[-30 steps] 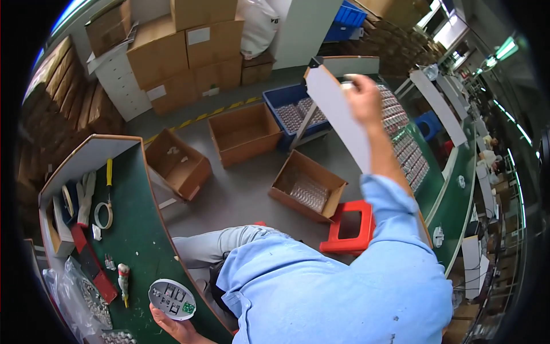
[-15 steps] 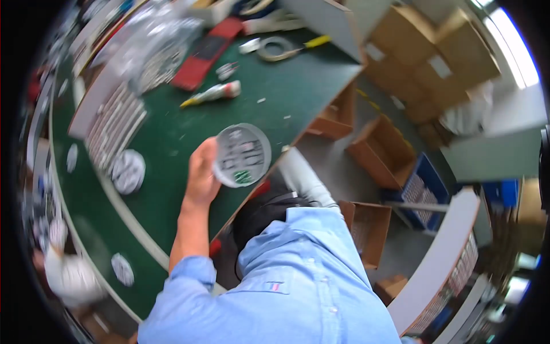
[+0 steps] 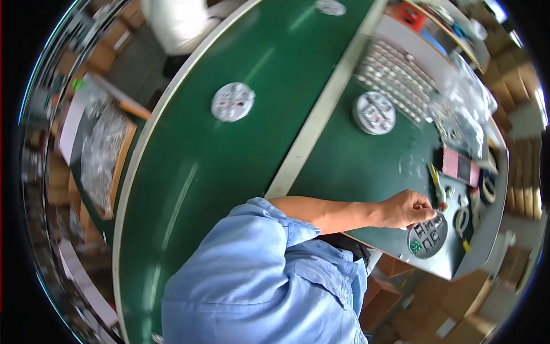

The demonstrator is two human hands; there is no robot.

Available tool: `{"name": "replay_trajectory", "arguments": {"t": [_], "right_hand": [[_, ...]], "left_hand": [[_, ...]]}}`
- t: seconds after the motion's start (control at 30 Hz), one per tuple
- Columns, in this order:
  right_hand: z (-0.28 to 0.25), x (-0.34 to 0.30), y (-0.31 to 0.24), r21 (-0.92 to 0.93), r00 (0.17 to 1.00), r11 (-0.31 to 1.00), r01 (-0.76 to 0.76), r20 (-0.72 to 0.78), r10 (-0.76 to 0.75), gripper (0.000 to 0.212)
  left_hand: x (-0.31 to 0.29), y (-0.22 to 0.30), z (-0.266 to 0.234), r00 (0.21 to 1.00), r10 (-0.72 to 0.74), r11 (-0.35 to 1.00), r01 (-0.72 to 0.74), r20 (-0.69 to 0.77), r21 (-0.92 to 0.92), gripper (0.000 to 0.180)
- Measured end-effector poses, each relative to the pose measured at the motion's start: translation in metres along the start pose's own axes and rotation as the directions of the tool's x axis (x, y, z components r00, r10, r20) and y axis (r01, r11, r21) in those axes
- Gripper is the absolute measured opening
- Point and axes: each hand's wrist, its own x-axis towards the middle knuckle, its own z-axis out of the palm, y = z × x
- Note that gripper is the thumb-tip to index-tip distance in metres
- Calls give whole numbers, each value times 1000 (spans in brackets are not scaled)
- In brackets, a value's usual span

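Left hand [image 3: 405, 210] bent over the rim of a round grey disc [image 3: 437, 242]

Its fingers are curled and drawn close together, covering the disc's upper-left part; whether they grip the rim or a small piece cannot be told. The right hand is out of view, so its state cannot be told either.

The disc is at the edge of the green surface [image 3: 372, 166] nearest the person, inner face upward. Several black rectangular frames sit on that face, with a small square green piece near the rim.

Close by lie a slim white-and-red tube with a yellow tip [image 3: 437, 184], a flat pinkish-red case with a dark panel [image 3: 454, 163] and a pale ring-shaped roll [image 3: 462, 221]. Farther along are a crumpled clear plastic bag [image 3: 465, 109], rows of small silvery pieces [image 3: 395, 74] and, just beside the rows, a round white part with a sectioned top [image 3: 375, 113].

Past a straight pale strip [image 3: 306, 143] runs a long green band [image 3: 229, 166] carrying a flat round white piece [image 3: 233, 102]. Beyond its far edge is a person in white [image 3: 177, 26]. Brown cardboard boxes [image 3: 444, 304] stand below the surface's edge.
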Motion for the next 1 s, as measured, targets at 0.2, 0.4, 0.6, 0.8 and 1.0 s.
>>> {"name": "replay_trajectory", "arguments": {"t": [0.2, 0.4, 0.6, 0.8, 1.0], "right_hand": [[-23, 31, -45, 592, 726, 587, 553, -688, 9, 67], [-19, 19, -272, 938, 742, -347, 10, -239, -626, 47], [-40, -16, -322, 896, 421, -315, -313, -166, -892, 50], [-24, -4, -305, 790, 406, -335, -513, -120, -906, 49], [-15, 10, -287, 761, 448, -369, -534, -116, -886, 50]], "left_hand": [[-112, 90, -74, 836, 337, 941, -288, -433, 177, 36], [-193, 107, -59, 473, 348, 931, -77, -810, 356, 19], [-193, 95, -38, 445, 344, 932, -56, -827, 358, 21], [-178, 87, -24, 482, 320, 939, -51, -815, 339, 22], [-153, 82, -15, 510, 295, 949, -61, -808, 308, 23]]}}
